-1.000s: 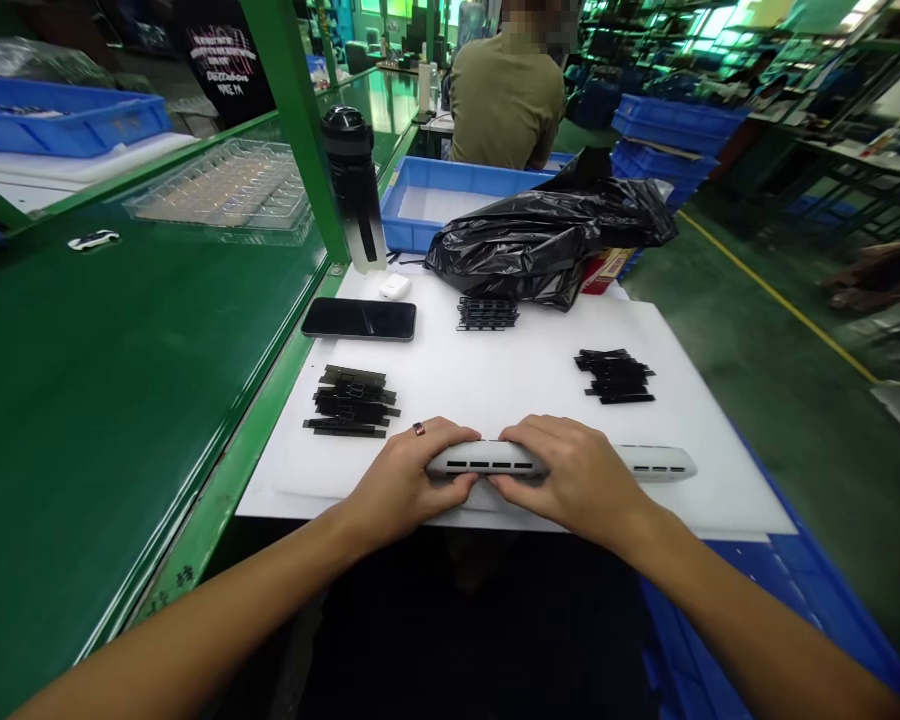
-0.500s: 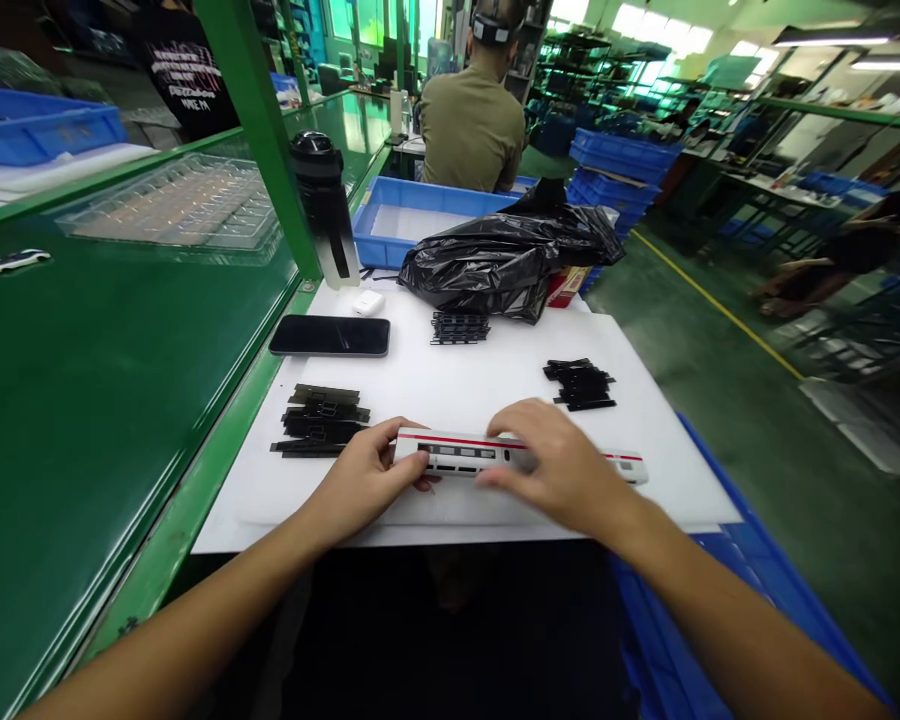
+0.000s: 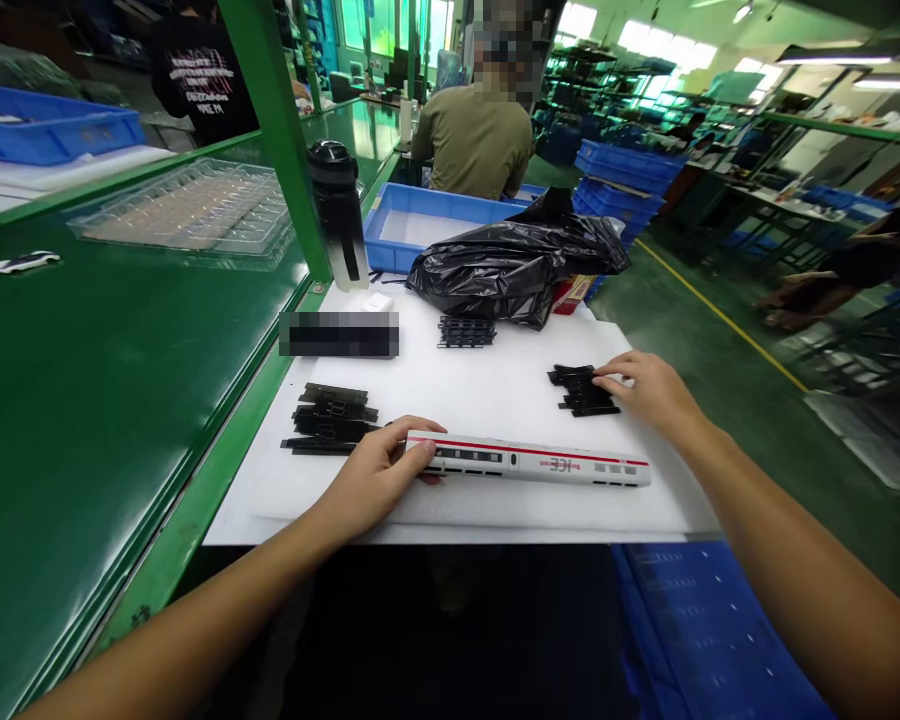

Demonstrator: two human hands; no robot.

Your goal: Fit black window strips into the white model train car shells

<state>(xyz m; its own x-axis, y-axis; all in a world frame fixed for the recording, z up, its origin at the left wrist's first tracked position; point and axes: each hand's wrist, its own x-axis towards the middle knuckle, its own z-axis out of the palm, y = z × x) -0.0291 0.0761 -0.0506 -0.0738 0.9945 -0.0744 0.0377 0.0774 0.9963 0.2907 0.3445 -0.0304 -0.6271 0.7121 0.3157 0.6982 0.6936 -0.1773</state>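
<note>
White-and-red train carriage shell (image 3: 529,460) held at one end by left hand (image 3: 371,480), fingers closed on it; right hand (image 3: 649,392), fingers loosely open, touches black plastic parts (image 3: 581,390) without gripping.

Train carriage shell (image 3: 529,460): white plastic, smooth, faint sheen, printed red stripe. Black strip parts (image 3: 334,420): plastic, slightly glossy. Cutting board (image 3: 480,385): white plastic, matt, smooth. Bag (image 3: 517,270): thin black plastic film, glossy, crumpled. Bench top (image 3: 120,450): green, high gloss, reflective. Tray (image 3: 187,215): clear thin plastic, shiny. Bin (image 3: 412,198): blue plastic, moulded, low sheen.
</note>
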